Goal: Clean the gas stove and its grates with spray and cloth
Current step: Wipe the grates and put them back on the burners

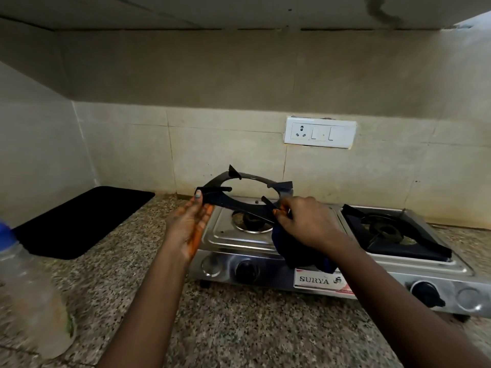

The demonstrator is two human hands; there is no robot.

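A steel two-burner gas stove stands on a speckled granite counter. A black grate is lifted and tilted above the left burner. My left hand holds the grate's left corner, thumb on top and fingers beneath. My right hand grips a dark blue cloth and presses it against the grate's right front edge. The cloth hangs down over the stove's front. The second grate sits in place on the right burner.
A clear plastic bottle with a blue cap stands blurred at the near left. A black mat lies on the counter left of the stove. A white socket panel is on the tiled wall behind. Two black knobs face me.
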